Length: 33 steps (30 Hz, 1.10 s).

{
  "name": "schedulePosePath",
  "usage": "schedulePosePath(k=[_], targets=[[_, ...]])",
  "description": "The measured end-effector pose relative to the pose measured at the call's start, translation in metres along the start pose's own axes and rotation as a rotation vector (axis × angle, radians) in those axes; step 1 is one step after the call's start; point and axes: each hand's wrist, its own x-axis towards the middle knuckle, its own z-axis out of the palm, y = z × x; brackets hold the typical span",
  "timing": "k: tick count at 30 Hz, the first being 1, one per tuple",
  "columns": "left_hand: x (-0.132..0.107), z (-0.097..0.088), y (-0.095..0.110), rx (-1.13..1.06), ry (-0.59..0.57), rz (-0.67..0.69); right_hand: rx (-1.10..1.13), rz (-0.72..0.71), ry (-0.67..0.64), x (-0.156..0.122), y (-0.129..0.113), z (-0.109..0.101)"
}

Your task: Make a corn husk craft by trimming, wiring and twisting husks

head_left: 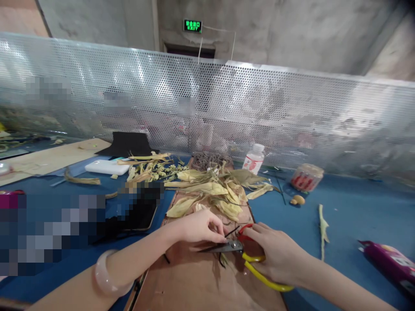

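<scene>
My right hand [275, 252] is closed round the yellow handles of a pair of scissors [241, 252], whose dark blades point left over a brown board [194, 285]. My left hand [197, 226], with a pale bangle on its wrist, pinches a thin dark wire or stem [231, 232] right at the blades. A heap of dry yellow husk leaves [214, 190] lies on the far end of the board.
A blue table [356, 216] carries a small plastic bottle [253, 159], a jar with red contents [306, 177], a loose stalk [322, 226], a purple packet [389, 261], a white box [106, 167] and a phone [141, 214]. A perforated metal screen [227, 108] closes off the back.
</scene>
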Motion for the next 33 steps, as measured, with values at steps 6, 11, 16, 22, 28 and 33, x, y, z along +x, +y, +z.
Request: schedulePosePath(k=[6, 11, 16, 22, 28, 33], targets=[[0.0011, 0.0001, -0.0021, -0.009, 0.007, 0.007, -0.021, 0.016, -0.003, 0.0016, 0.0002, 0.0006], [0.0003, 0.0004, -0.0035, 0.007, 0.02, -0.005, -0.047, 0.025, -0.006, 0.0026, 0.0017, 0.0028], [-0.0005, -0.0009, -0.0025, 0.012, 0.026, 0.002, -0.041, 0.014, 0.008, 0.0005, 0.0019, 0.0021], [0.0006, 0.0007, -0.0049, -0.039, 0.006, 0.02, 0.006, -0.021, -0.009, 0.0003, 0.0008, -0.0012], [-0.0002, -0.0003, -0.001, -0.017, 0.021, 0.015, -0.009, -0.006, -0.018, 0.0005, 0.0001, -0.0032], [-0.0011, -0.0003, 0.0002, -0.012, 0.017, 0.004, -0.017, 0.009, -0.007, -0.0002, -0.0006, -0.0012]])
